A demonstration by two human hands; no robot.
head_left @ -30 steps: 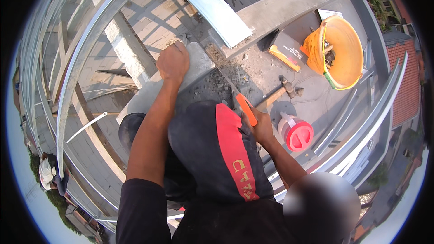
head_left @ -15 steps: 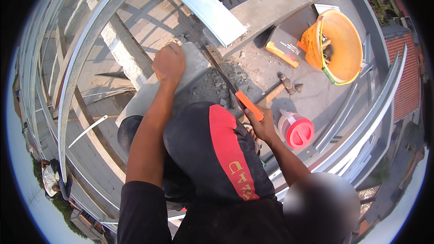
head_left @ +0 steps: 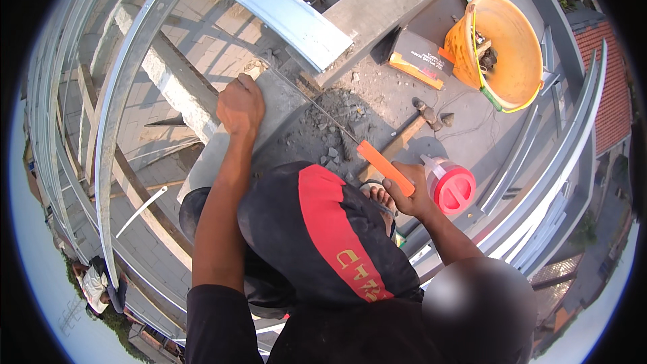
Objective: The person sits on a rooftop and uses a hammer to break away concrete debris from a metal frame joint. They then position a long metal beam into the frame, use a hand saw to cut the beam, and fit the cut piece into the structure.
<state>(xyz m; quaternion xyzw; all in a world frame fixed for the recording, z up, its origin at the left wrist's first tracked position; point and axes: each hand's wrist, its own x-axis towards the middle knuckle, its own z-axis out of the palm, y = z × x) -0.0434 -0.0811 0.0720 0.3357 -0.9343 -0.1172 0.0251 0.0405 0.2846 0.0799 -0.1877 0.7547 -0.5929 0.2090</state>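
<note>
My right hand (head_left: pixel 412 192) is closed round the orange handle of a hand saw (head_left: pixel 385 167). Its long thin blade, seen nearly edge-on, slants up and left to the right end of a grey concrete block (head_left: pixel 280 98). Whether the teeth touch the block I cannot tell. My left hand (head_left: pixel 240 104) lies on the block's far left edge, its fingers curled over it and partly hidden. Grey rubble (head_left: pixel 333 114) and dust lie beside the block, under the blade. Close to my right hand is a clear jug with a pink lid (head_left: pixel 455 189).
A hammer (head_left: pixel 424 113), a cardboard box (head_left: pixel 418 54) and a yellow bucket (head_left: pixel 532 54) stand to the right. A metal channel (head_left: pixel 283 17) juts in above the block. Metal rails and timbers frame open gaps at left. Another person (head_left: pixel 94 286) shows far lower left.
My right hand has drawn the saw back, down and to the right, and the blade has turned edge-on. My left hand stays on the block; the view has shifted slightly.
</note>
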